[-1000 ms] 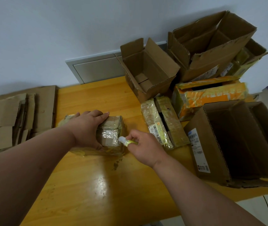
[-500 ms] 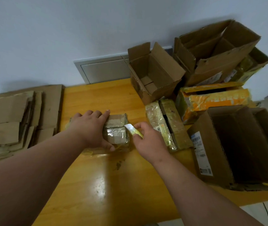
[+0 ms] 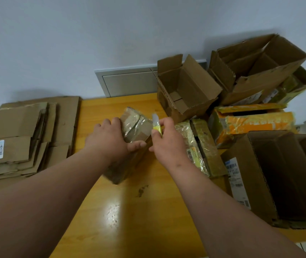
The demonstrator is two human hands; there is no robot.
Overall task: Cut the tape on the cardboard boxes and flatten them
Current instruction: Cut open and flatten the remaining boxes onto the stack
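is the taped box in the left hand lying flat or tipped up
Tipped up: the left hand grips the small taped box with its far end raised off the table.

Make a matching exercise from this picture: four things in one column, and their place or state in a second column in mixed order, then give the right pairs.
Things:
1. taped box
2. cutter
3. flattened cardboard
4. orange box

Place or state:
A. stacked at the table's left end
B. held in the right hand
C. lying on its side among the open boxes at the right
D. tilted up, gripped by the left hand

Pairs: 1-D, 2-B, 3-A, 4-C
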